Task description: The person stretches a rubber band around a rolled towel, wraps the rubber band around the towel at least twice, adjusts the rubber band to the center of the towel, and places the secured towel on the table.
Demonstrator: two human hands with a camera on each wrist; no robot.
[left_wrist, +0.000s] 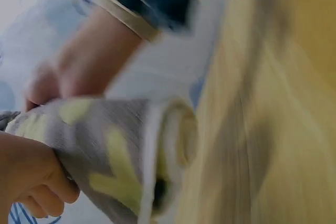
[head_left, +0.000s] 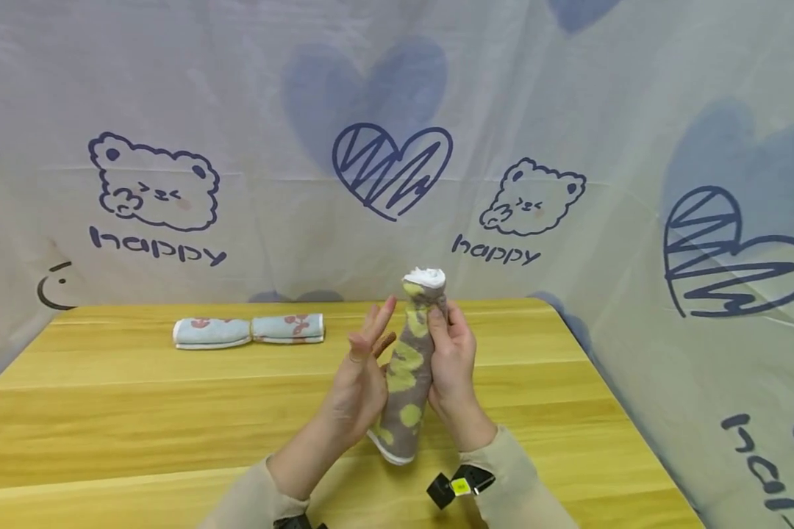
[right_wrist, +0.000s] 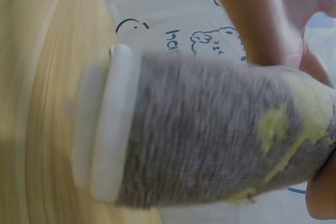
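Observation:
A rolled grey towel (head_left: 410, 367) with yellow patches stands tilted in front of me, with a white edge at its lower end and a white tip on top. My right hand (head_left: 454, 356) grips it from the right, thumb lying across its front near the upper part. On the other side, my left hand (head_left: 364, 375) rests against the roll with its fingers spread and raised. The roll narrows near the top, close to my right thumb. In the left wrist view the towel's coiled end (left_wrist: 176, 140) shows; in the right wrist view its white edge (right_wrist: 113, 124) is blurred.
A light blue rolled towel (head_left: 215, 333) with reddish prints lies at the back left of the wooden table (head_left: 139, 411), cinched at its middle by a thin band. A white curtain (head_left: 271, 95) with hearts and bears hangs behind and at the right.

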